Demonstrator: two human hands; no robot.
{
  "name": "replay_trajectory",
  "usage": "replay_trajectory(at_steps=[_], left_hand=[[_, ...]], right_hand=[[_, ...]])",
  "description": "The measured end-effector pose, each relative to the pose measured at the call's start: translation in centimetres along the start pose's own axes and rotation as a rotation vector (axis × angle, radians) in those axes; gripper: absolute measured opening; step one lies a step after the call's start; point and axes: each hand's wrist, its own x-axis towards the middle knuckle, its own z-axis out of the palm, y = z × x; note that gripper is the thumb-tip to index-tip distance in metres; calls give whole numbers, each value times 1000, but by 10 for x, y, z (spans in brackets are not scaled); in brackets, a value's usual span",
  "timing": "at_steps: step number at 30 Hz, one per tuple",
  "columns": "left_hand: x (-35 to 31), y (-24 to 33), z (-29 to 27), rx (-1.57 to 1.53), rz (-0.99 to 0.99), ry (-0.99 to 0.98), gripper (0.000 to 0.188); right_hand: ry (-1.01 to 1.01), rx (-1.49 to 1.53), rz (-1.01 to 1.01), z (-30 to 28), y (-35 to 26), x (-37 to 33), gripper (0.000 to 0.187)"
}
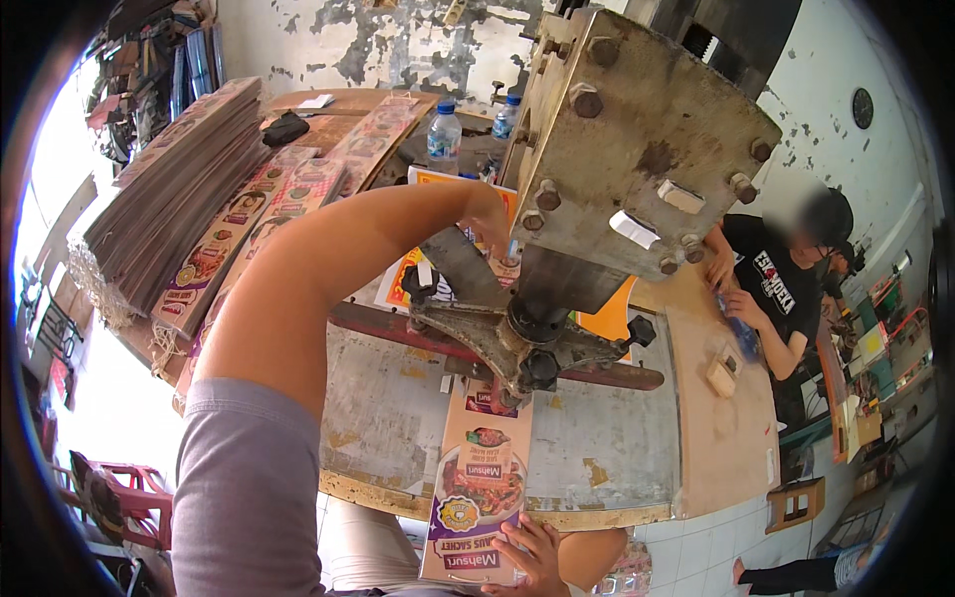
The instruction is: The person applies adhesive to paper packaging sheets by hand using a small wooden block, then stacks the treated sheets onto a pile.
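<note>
A long printed cardboard strip (pixel 482 438) runs from under the press head (pixel 532 338) toward me, its near end past the table edge. My right hand (pixel 532 557) holds that near end by its right side, fingers spread over the printed face. My left arm reaches forward across the table, and my left hand (pixel 485 211) is beside the press column, behind the metal arms. Its fingers are smeared and partly hidden, so what they touch does not show. Printed sheets in orange and white (pixel 448 179) lie behind the press, near that hand.
A tall stack of cardboard strips (pixel 164 189) stands at the left, with loose printed strips (pixel 234 234) beside it. Two water bottles (pixel 444 137) stand behind the press. A wooden block (pixel 724 371) lies at right, near a person in a black shirt (pixel 781 289) handling something blue.
</note>
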Motion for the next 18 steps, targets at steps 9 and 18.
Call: replay_trajectory(at_steps=[9, 18], left_hand=[[2, 45, 9, 231, -56, 362, 69], [62, 11, -32, 699, 146, 456, 66]], right_hand=[[41, -51, 28, -1, 4, -8, 91], [-35, -86, 86, -15, -9, 4, 94]])
